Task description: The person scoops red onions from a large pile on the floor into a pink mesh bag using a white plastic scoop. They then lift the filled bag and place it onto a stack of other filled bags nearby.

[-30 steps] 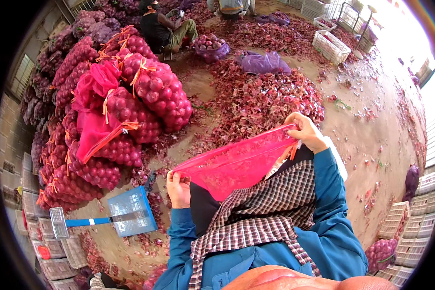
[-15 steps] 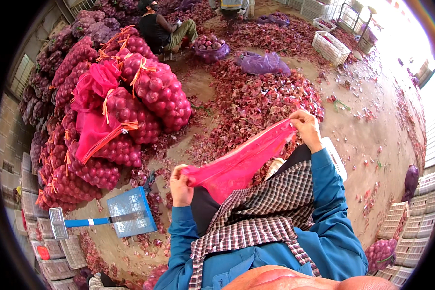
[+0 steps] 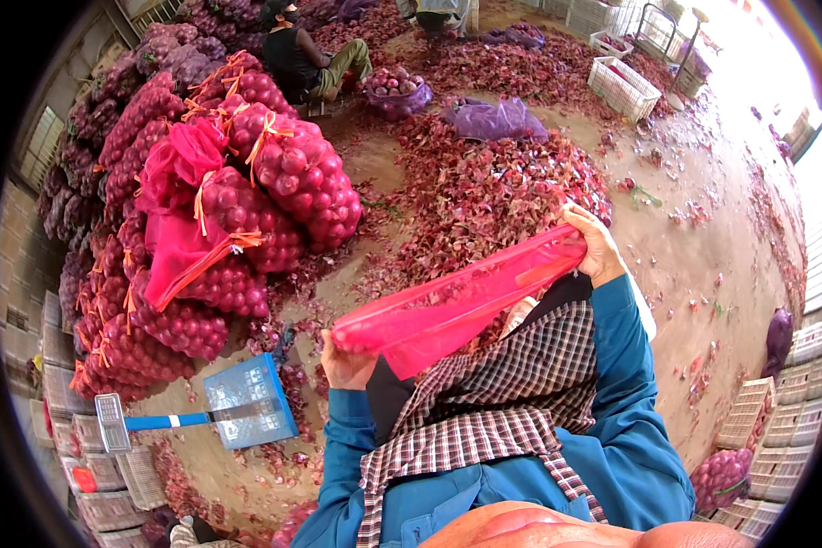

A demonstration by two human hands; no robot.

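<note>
A pink-red mesh bag (image 3: 461, 297) is stretched sideways above my lap, with no onions visible in it. Its left end is in my left hand (image 3: 347, 367), whose fingers are partly hidden by the netting. My right hand (image 3: 596, 248) grips the other end, a little higher and farther from me. Beneath the bag lie my checked apron (image 3: 521, 361) and dark-clothed knees. Just past it spreads a heap of loose red onion skins (image 3: 493, 196).
Full red mesh bags of onions (image 3: 306, 178) are piled at the left, near a blue platform scale (image 3: 249, 400). A person (image 3: 306, 55) sits at the back beside a purple sack of onions (image 3: 398, 91). White crates (image 3: 623, 89) stand far right, with more (image 3: 744, 416) near right.
My right hand has shifted slightly right and nearer, pulling the bag wider and tauter. My left fingers have moved behind the netting. The bag now hangs flatter between my hands.
</note>
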